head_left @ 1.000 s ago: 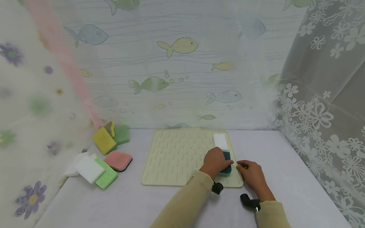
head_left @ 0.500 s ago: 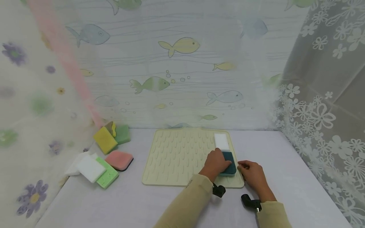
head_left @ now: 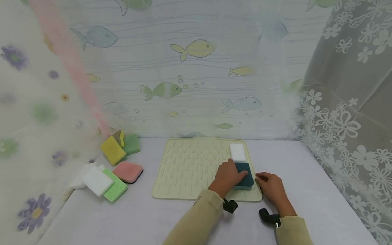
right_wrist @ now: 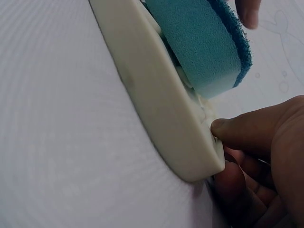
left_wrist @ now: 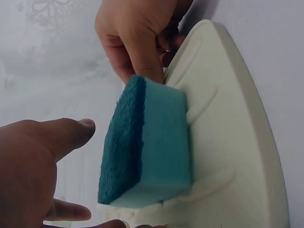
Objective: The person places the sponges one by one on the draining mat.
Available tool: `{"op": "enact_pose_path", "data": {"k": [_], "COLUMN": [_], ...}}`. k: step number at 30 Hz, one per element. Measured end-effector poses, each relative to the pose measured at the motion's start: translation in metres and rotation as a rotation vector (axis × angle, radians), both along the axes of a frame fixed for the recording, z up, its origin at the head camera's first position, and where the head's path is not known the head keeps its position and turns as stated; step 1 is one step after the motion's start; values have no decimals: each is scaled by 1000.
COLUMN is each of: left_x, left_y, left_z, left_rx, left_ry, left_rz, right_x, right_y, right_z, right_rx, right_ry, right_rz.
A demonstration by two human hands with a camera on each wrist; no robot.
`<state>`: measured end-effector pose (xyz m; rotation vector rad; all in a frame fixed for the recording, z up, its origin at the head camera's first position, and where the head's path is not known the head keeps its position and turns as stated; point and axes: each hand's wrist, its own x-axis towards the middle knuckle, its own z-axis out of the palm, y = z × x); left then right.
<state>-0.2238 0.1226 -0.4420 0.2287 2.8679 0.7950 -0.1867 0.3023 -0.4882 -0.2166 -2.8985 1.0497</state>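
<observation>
A teal sponge with a dark blue-green scouring top [head_left: 243, 176] lies on the right part of the cream ridged drying mat [head_left: 190, 170]. My left hand [head_left: 227, 175] is at the sponge's left side, and in the left wrist view its thumb [left_wrist: 71, 133] and fingers are spread, a gap showing between thumb and sponge. My right hand [head_left: 272, 186] pinches the mat's right edge, the thumb [right_wrist: 228, 130] on top and the fingers underneath. A white sponge [head_left: 238, 152] lies on the mat just beyond the teal one.
Left of the mat lies a group of sponges: yellow [head_left: 113, 150], green [head_left: 132, 144], pink with a dark base [head_left: 128, 172], white [head_left: 97, 181] and bright green [head_left: 115, 186]. A fish-patterned curtain [head_left: 196, 85] hangs behind the white table [head_left: 137, 217].
My left hand has let go of the teal sponge and drawn back left, uncovering more of it. The sponge has shifted slightly right on the mat. My right hand stays at the mat's edge.
</observation>
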Motion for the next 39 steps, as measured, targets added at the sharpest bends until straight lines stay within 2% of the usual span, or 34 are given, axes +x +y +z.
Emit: {"op": "enact_pose_path", "data": {"k": [9,17,22,27,35,39], "left_x": [3,6,3,-1,-10,-16], "left_y": [-26,-58,-80,-103,-143,-164], "left_z": [-1,-2,-6,-9,-4,-3], "left_rx": [-176,-276,-332,-345,-362,-379], "left_ry": [91,206,231,247,288,284], "left_rz": [-37,-23,8,45,121,153], "right_x": [-1,-1,0,1,1,1], "right_y": [-1,-2,-2,-2,-3,-3], "right_z": [-1,-3,-2,0,1,0], "right_rx": [0,-6,-15,-15,-21,-16], "right_ry": [8,-7,-15,-24,-24,-26], "right_rz": [-6,-12,-19,-22,-17,-21]}}
